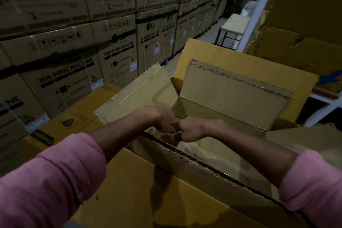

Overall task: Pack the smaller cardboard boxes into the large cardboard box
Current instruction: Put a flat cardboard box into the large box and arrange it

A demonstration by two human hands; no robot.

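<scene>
The large cardboard box (185,155) stands open right in front of me, its corrugated near edge under my wrists. Its far flap (231,98) and left flap (137,94) stand up. The visible part of the box floor (222,159) is bare. My left hand (162,120) and right hand (190,129) meet fist to fist over the near left corner of the opening. Both are closed around a small brown object (175,122) that is mostly hidden. A yellow carton (81,116) with a round logo lies to the left, touching the left flap.
Stacked washing machine cartons (74,72) form a wall on the left and at the back. A narrow aisle runs to a small table (234,24). More brown cartons (299,52) rise on the right over a white shelf (325,102). A yellow cardboard panel (140,190) slopes toward me.
</scene>
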